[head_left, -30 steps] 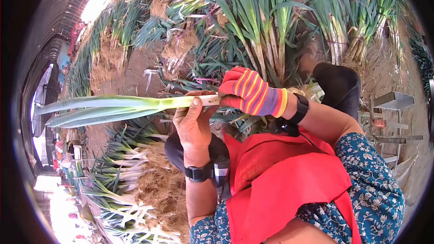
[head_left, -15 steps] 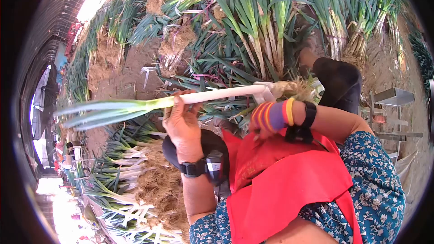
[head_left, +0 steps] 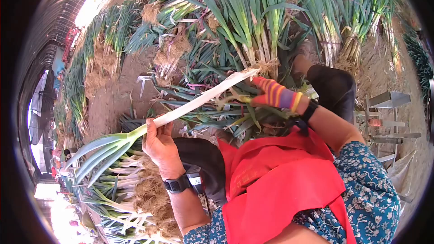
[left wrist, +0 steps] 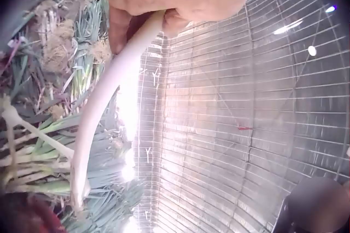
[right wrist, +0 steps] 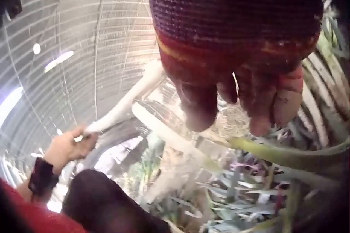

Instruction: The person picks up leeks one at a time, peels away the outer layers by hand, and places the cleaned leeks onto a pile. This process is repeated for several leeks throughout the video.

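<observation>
My bare left hand (head_left: pixel 160 149) grips a long green onion (head_left: pixel 203 100) where its white stalk meets the green leaves. The leaves hang to the left, and the root end slants up to the right. My right hand (head_left: pixel 276 96), in a striped glove, is near the root end with thumb and forefinger spread apart. A loose yellow-green leaf (head_left: pixel 235 97) shows just left of the glove. In the right wrist view, the fingertips (right wrist: pixel 199 115) point down above a pale strip (right wrist: pixel 175 140). The left wrist view shows the bare white stalk (left wrist: pixel 101 93) running down from the fingers.
Trimmed-looking onions with brown roots (head_left: pixel 151 199) lie piled at lower left. Upright bunches (head_left: pixel 257 18) stand ahead, with more bundles (head_left: pixel 332 31) at right. Loose leaves (head_left: pixel 194 122) litter the ground by the knees. A metal stand (head_left: pixel 389 99) is at right.
My right hand moved from the stalk back toward the apron, then out toward the root end. My left hand lowered leftward with the onion, which now slants. More of the stalk is bared.
</observation>
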Available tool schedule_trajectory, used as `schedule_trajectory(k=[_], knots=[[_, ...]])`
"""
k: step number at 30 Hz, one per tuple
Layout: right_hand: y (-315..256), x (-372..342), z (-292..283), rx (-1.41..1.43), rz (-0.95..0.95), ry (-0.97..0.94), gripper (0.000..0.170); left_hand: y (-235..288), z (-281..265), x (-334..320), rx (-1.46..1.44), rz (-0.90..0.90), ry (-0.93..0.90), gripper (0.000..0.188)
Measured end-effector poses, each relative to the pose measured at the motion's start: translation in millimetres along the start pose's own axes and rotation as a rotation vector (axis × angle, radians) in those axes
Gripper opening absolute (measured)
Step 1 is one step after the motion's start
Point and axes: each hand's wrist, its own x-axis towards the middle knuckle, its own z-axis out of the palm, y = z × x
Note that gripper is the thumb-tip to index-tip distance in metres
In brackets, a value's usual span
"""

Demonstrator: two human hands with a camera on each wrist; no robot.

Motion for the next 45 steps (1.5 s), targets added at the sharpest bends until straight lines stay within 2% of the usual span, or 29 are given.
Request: schedule_trajectory(k=[1,2,4,6,7,10,11,13,14,17,18,20,21,22,24,25,26,28,29,30,32,34,35,37,40,41,43,44,45], knots=[[-11.8,11.8,7.3,0.303,0.086,-0.011,0.061,-3.0,1.3,-1.8,-0.006,0.002,0.001,0.022],[-14.2,22.4,17.3,0.752,0.185,-0.047,0.062,-6.3,1.3,-2.6,-0.004,-0.025,0.014,0.022],[-27.6,41.4,27.4,0.969,0.0,-0.165,0.057,-11.4,3.1,-5.9,0.002,-0.046,0.032,0.023],[-49.1,40.3,29.9,1.245,-0.026,-0.244,0.05,-11.1,3.0,-11.2,0.0,-0.042,0.021,0.024],[-55.9,37.7,29.2,1.175,0.009,-0.337,0.045,-9.1,2.0,-13.4,0.001,-0.039,0.01,0.025],[4.9,38.5,23.9,0.63,-0.098,-0.352,0.028,6.6,-3.1,-18.4,-0.018,-0.047,-0.036,0.026],[22.1,26.7,-4.1,0.267,-0.274,-0.272,0.026,6.7,-18.5,-9.2,-0.066,-0.042,-0.069,0.026],[55.6,3.4,-60.2,-0.571,-0.53,0.067,0.025,20.3,-35.2,-4.4,-0.011,-0.001,-0.075,0.026],[66.2,-4.2,-66.5,-0.571,-0.526,0.058,0.025,20.8,-43.3,-1.4,-0.005,0.018,-0.064,0.027],[89.6,-16.8,-75.5,-0.946,-0.177,-0.269,0.03,34.3,-62.3,4.6,0.11,0.108,0.011,0.027],[94.9,-20.8,-75.3,-1.06,-0.049,-0.375,0.033,40.5,-65.8,6.3,0.087,0.113,-0.084,0.027],[104.3,-27.5,-76.8,-1.281,0.214,-0.596,0.038,40.1,-66.7,7.6,0.1,0.144,-0.106,0.027],[82.0,-30.2,-63.4,-1.106,0.286,-0.476,0.039,40.2,-64.2,7.3,0.108,0.18,-0.124,0.027],[54.8,-29.7,-44.8,-0.932,0.353,-0.355,0.042,37.7,-66.5,9.4,0.056,0.142,-0.119,0.026],[41.4,-15.3,-25.8,-0.874,0.049,0.13,0.038,34.6,-56.6,1.9,0.027,0.134,-0.127,0.025],[27.2,-7.3,-23.0,-0.831,-0.061,0.234,0.04,33.9,-55.1,-1.9,0.014,0.124,-0.131,0.025],[-16.1,2.5,-23.7,-0.78,-0.165,0.337,0.041,29.8,-59.4,-0.3,0.012,0.146,-0.181,0.024],[-79.6,13.9,-23.1,-0.578,-0.367,0.211,0.047,29.6,-57.2,-5.0,-0.006,0.128,-0.209,0.024],[-95.6,18.6,-18.7,-0.55,-0.501,0.089,0.052,29.2,-54.0,-7.4,-0.032,0.115,-0.238,0.024],[-93.3,20.3,-5.7,-0.816,-0.517,0.037,0.043,29.4,-51.0,-9.9,-0.035,0.11,-0.242,0.024],[-79.9,22.6,7.2,-1.085,-0.532,-0.022,0.035,32.4,-45.9,-15.2,-0.032,0.149,-0.275,0.023],[-68.8,35.4,11.8,-1.169,-0.385,-0.282,0.015,35.8,-42.0,-22.4,-0.001,0.152,-0.279,0.023],[-57.3,35.2,9.5,-1.143,-0.566,-0.155,0.013,36.8,-42.1,-26.8,0.036,0.147,-0.283,0.022],[-47.7,36.4,1.9,-1.023,-0.488,-0.214,0.008,38.2,-44.8,-30.7,0.068,0.163,-0.259,0.023],[14.0,30.2,-23.3,-0.796,-0.298,0.018,0.007,36.2,-47.1,-32.4,0.097,0.196,-0.241,0.025],[17.3,25.9,-34.8,-0.933,-0.178,-0.049,0.008,37.3,-49.3,-31.8,0.096,0.2,-0.236,0.025],[37.4,21.6,-49.3,-1.012,0.199,-0.085,0.02,44.2,-55.5,-27.2,0.035,0.216,-0.228,0.026],[39.6,21.5,-50.8,-1.015,0.198,-0.083,0.02,47.3,-59.6,-26.6,0.026,0.201,-0.228,0.027],[42.0,20.5,-51.6,-1.132,0.047,0.008,0.028,48.5,-58.0,-26.5,0.024,0.201,-0.227,0.027]])
